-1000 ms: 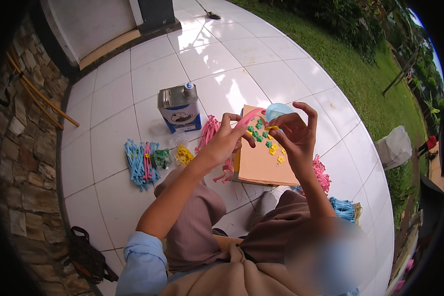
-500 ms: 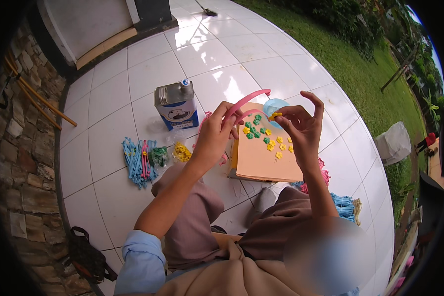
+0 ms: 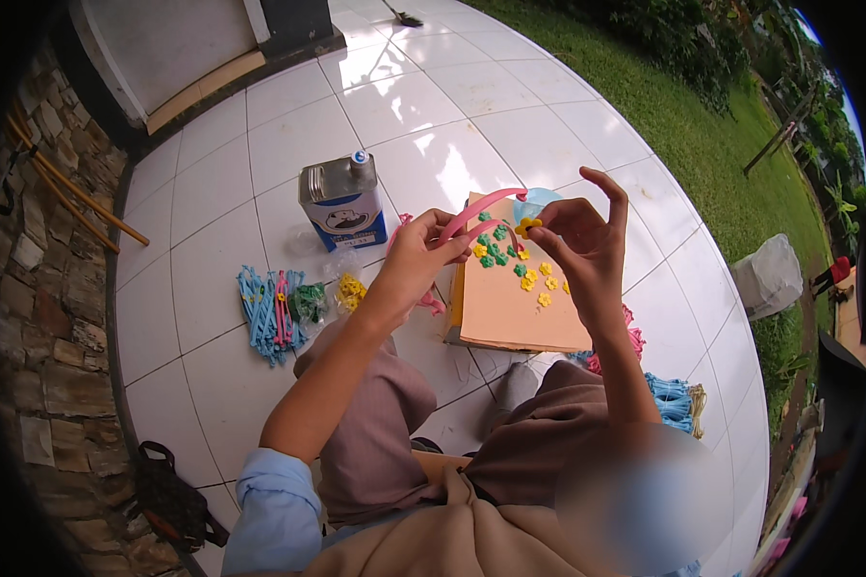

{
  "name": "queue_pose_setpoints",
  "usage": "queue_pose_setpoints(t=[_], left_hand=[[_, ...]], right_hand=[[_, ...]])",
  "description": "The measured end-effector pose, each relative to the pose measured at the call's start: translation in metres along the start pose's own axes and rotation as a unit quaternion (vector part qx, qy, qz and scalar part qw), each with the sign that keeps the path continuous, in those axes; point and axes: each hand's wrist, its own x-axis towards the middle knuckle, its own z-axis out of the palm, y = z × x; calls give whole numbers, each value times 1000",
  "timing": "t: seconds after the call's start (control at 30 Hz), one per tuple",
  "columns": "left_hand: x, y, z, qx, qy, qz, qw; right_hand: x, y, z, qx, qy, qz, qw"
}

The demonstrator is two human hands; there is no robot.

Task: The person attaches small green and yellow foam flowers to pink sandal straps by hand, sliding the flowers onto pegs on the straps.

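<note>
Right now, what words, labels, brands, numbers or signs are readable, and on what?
Can: blue-and-white label with a dark picture and print along its lower part; small and blurred, not quoted.
Cap on the can: blue mark, too small to read.
Held pink strip, held yellow flower, cardboard: no lettering visible.

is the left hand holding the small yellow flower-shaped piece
No, the right hand pinches the small yellow flower-shaped piece, while the left hand holds a curved pink strip.
</note>
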Motion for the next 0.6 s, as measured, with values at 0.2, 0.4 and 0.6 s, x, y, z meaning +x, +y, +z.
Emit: queue_pose_setpoints(t=[0.2, 0.4, 0.6], left_hand=[[-3, 5, 8, -72, -17, 4, 997], [-2, 1, 10, -44, -16, 94, 995], [-2, -3, 12, -8, -18, 116, 993]], right_hand=[[-3, -7, 0, 4, -4, 16, 1000], [1, -7, 3, -28, -2, 79, 996], [2, -3, 8, 4, -13, 123, 992]])
